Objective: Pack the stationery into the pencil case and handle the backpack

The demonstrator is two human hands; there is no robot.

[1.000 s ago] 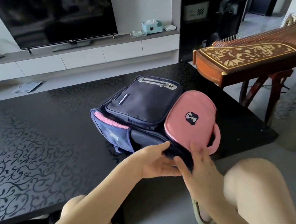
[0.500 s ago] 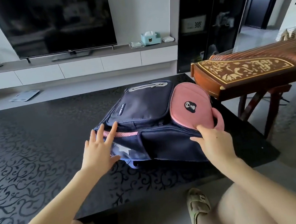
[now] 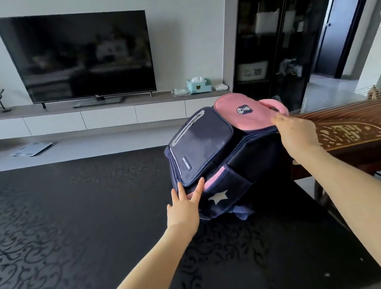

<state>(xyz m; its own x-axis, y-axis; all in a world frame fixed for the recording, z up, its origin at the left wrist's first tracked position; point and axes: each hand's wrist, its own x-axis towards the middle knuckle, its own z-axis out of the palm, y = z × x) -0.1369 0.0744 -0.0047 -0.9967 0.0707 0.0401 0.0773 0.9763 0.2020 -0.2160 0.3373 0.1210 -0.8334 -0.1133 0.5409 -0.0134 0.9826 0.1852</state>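
Now the navy blue fabric backpack with the pink top flap [image 3: 213,155] is seen tipped up on the black patterned desk [image 3: 74,237], near its right edge, resting on its lower end. The left hand [image 3: 183,208] is laid flat against the lower front pocket, fingers [image 3: 197,188] spread. The right hand [image 3: 294,131] is closed on the upper side by the pink flap; its fingers cannot be told apart. A wooden stringed zither [image 3: 362,132] is seen just beyond the right edge.
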